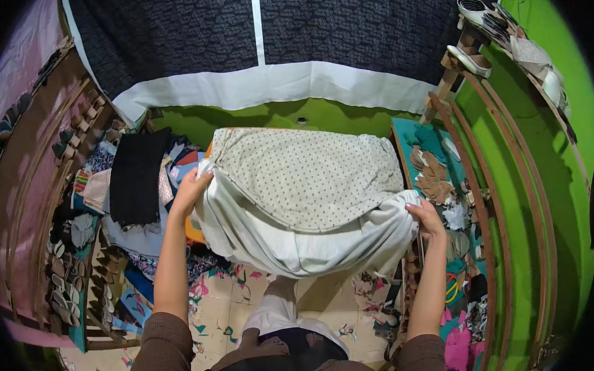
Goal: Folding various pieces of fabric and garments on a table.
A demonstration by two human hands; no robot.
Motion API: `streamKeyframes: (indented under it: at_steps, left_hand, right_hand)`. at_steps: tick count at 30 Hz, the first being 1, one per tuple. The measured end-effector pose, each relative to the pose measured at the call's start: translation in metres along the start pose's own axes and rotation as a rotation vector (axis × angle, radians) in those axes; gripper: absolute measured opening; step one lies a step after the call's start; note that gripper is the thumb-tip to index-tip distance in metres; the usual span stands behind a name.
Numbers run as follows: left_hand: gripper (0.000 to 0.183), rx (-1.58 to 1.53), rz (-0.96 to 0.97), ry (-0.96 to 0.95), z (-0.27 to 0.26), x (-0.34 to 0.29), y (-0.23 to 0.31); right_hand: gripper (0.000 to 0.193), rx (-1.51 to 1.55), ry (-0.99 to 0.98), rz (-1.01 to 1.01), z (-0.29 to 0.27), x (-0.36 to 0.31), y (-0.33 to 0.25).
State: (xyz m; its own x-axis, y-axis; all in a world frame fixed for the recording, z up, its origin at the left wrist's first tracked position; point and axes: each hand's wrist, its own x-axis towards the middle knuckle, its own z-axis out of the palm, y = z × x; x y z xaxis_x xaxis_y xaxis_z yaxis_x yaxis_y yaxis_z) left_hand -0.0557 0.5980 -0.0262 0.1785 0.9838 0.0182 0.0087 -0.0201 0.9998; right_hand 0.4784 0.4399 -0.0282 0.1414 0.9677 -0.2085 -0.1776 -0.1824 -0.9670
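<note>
A plain white cloth (293, 252) hangs in a sagging curve between my two hands, gathered into folds at both ends. My left hand (193, 188) is closed on its left corner. At the other end my right hand (428, 218) grips the bunched right corner. Just beyond lies a cream fabric with small dark dots (304, 176), spread over a surface whose orange edge (194, 231) shows at the left. The white cloth meets the dotted fabric along a curved line; whether they are one piece I cannot tell.
Left, a folded black cloth (136, 177) tops a heap of clothes, beside wooden racks of shoe-shaped pieces (66, 287). Right, a teal bench (402, 134) carries fabric scraps (433, 176) and scissors with yellow handles (451, 288). Wooden rails (511, 197) line the green wall. Scraps litter the tiled floor (216, 309).
</note>
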Motion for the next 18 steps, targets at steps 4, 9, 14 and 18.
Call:
streamKeyframes:
  at_steps: [4,9,14,18]
  left_hand:
    - [0.023,-0.160,-0.097,-0.007,0.000,0.063,0.020]
    - [0.023,-0.452,-0.151,0.192,-0.035,0.191,-0.009]
    - [0.031,0.279,-0.316,0.475,-0.068,0.264,-0.081]
    - [0.065,1.183,-0.029,0.415,-0.006,0.254,-0.123]
  right_hand:
    - [0.028,0.148,0.006,0.021,-0.011,0.063,-0.021]
    - [0.020,0.441,0.136,-0.012,-0.047,0.176,-0.033]
    - [0.029,0.092,0.415,0.126,-0.064,0.254,0.027]
    - [0.051,-1.113,0.711,0.086,-0.039,0.261,0.102]
